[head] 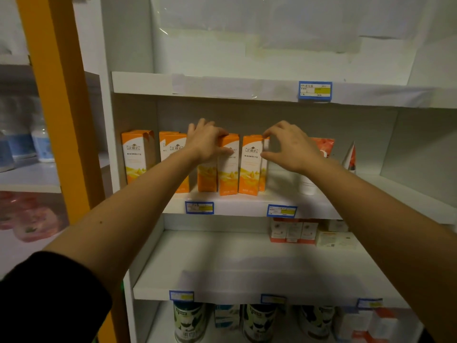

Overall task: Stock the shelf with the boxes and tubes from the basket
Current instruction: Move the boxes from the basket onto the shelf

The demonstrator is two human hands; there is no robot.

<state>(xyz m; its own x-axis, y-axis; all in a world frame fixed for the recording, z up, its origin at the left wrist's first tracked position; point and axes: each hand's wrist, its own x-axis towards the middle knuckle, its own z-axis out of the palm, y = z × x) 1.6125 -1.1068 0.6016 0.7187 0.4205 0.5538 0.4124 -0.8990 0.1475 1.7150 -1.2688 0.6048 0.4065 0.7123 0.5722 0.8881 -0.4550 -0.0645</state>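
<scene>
Several tall orange boxes stand upright in a row on the middle shelf [247,206]. My left hand [206,141] grips the top of one orange box [228,169] near the row's middle. My right hand [291,147] pinches the top right edge of the neighbouring orange box [251,167]. Behind my right hand stand a red-and-white tube [325,147], partly hidden, and another tube [351,157] further right. The basket is out of view.
The upper shelf [247,89] carries a blue price label [314,90]. Small white-and-red boxes [293,230] sit at the back of the lower shelf [247,280]. Tins [189,320] stand on the bottom shelf. An orange post [61,107] rises at the left.
</scene>
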